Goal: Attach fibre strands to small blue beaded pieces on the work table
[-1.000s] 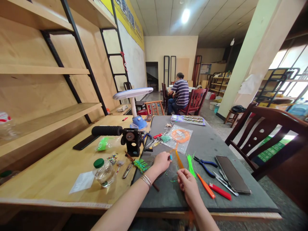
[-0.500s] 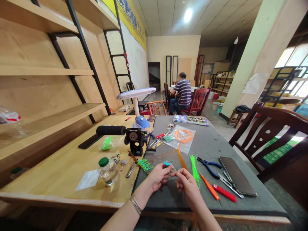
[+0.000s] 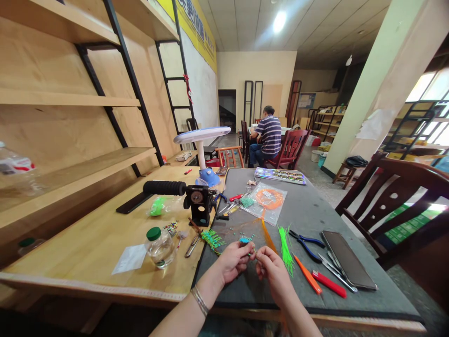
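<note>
My left hand [image 3: 235, 263] is closed, thumb and fingers pinched around something too small to name. Close by on its right, my right hand [image 3: 271, 267] also pinches; a thin pale bit shows between the two sets of fingertips. A small bright blue clump [image 3: 244, 240] sits just behind my left fingers; whether it is held or lies on the mat I cannot tell. Left of my left hand is a bundle of green and yellow beaded strands [image 3: 212, 239]. Bright green strips [image 3: 286, 252] and an orange strand bundle [image 3: 268, 238] lie beyond and beside my right hand.
On the grey mat [image 3: 242, 292] at right lie blue-handled pliers [image 3: 308, 239], an orange tool [image 3: 307, 274], a red-handled tool [image 3: 329, 284], scissors [image 3: 336, 271] and a phone [image 3: 347, 260]. A black cranked device [image 3: 198, 206] and a green-capped bottle [image 3: 161, 250] stand left. A person [image 3: 269, 133] sits farther back.
The view has shifted slightly, so the scene sits a little further right. Both hands stay pinched close together, with only small finger movements.
</note>
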The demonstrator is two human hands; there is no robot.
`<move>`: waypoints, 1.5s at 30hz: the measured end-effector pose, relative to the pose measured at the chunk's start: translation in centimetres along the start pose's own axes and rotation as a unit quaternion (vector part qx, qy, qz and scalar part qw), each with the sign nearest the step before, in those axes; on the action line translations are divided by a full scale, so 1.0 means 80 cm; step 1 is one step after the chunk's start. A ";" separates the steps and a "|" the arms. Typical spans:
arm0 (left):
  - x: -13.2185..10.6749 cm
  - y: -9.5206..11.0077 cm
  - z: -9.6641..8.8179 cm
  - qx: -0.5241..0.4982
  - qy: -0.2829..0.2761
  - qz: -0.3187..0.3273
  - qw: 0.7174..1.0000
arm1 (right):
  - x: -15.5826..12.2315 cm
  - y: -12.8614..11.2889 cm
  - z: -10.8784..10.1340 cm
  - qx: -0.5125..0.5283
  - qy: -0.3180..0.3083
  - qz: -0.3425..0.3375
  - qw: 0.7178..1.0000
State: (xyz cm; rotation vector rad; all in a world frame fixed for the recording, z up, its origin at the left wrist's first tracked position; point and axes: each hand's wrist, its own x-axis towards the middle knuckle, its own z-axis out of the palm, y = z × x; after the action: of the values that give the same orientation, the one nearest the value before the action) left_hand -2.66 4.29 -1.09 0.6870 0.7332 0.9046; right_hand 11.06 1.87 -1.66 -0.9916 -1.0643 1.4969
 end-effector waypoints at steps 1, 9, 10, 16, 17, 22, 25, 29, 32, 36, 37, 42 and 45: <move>0.000 0.000 0.000 0.002 -0.001 0.001 1.000 | 0.000 0.000 0.000 0.002 -0.001 0.000 1.000; 0.004 -0.004 -0.007 0.013 -0.003 -0.004 1.000 | -0.001 0.000 -0.002 0.027 -0.006 0.015 1.000; 0.005 -0.004 -0.008 0.012 -0.007 -0.004 1.000 | -0.001 0.000 -0.003 0.029 -0.007 0.014 0.999; 0.005 -0.005 -0.009 0.014 -0.022 -0.007 1.000 | 0.001 0.001 -0.003 0.041 0.000 0.016 0.999; 0.005 -0.005 -0.008 0.014 -0.022 -0.008 1.000 | 0.001 0.001 -0.003 0.044 0.002 0.017 0.999; 0.005 -0.005 -0.009 0.000 -0.026 -0.009 1.000 | 0.001 0.003 -0.003 0.058 0.002 0.025 0.998; 0.006 -0.006 -0.010 -0.004 -0.033 -0.010 0.999 | 0.000 0.003 -0.003 0.066 0.004 0.026 0.997; 0.006 -0.006 -0.011 -0.009 -0.037 -0.008 0.999 | 0.000 0.002 -0.002 0.072 0.007 0.026 0.997; 0.006 -0.006 -0.011 -0.020 -0.036 -0.011 0.999 | -0.001 0.001 -0.001 0.082 0.014 0.027 0.996; 0.005 -0.005 -0.010 -0.028 -0.034 -0.016 0.999 | -0.001 0.003 0.000 0.092 0.015 0.028 0.995; 0.005 -0.005 -0.010 -0.028 -0.034 -0.017 0.999 | 0.000 0.003 -0.001 0.094 0.014 0.028 0.995; 0.005 -0.005 -0.010 -0.028 -0.035 -0.022 0.999 | 0.001 0.007 -0.002 0.095 0.003 0.016 0.995; 0.005 -0.004 -0.008 -0.028 -0.036 -0.025 0.999 | 0.001 0.008 -0.002 0.091 0.004 0.010 0.996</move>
State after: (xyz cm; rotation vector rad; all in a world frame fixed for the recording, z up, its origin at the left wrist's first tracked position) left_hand -2.89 4.59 -1.85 0.6457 0.6566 0.8471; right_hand 11.06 1.88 -2.37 -0.8824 -0.8968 1.5750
